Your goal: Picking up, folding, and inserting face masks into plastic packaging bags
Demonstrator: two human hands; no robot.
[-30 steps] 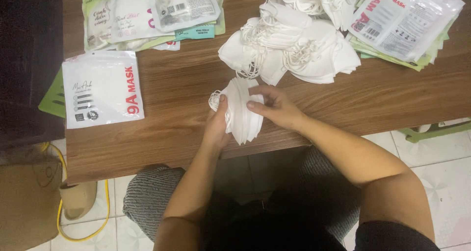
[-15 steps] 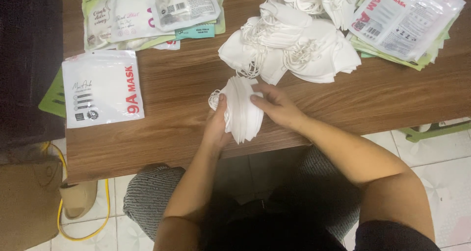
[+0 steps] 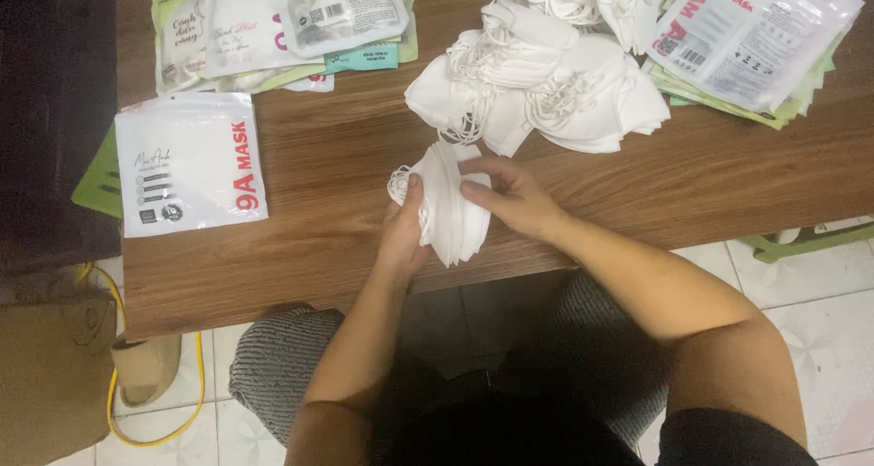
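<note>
Both hands — left hand (image 3: 403, 234), right hand (image 3: 512, 197) — remain pinching the small stack of folded white fabric masks (image 3: 449, 202), unmoved, at the brown wooden desk (image 3: 346, 193) edge — loose white mask heap (image 3: 537, 84) at 1 o'clock.

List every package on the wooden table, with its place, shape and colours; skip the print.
Flat white rectangular pouch with red lettering: table's left side, lying alone.
Pile of clear and pale green pouches: far left, overlapping.
Stack of white and clear pouches with red lettering over green ones: far right corner.
No screens or signs visible.
</note>
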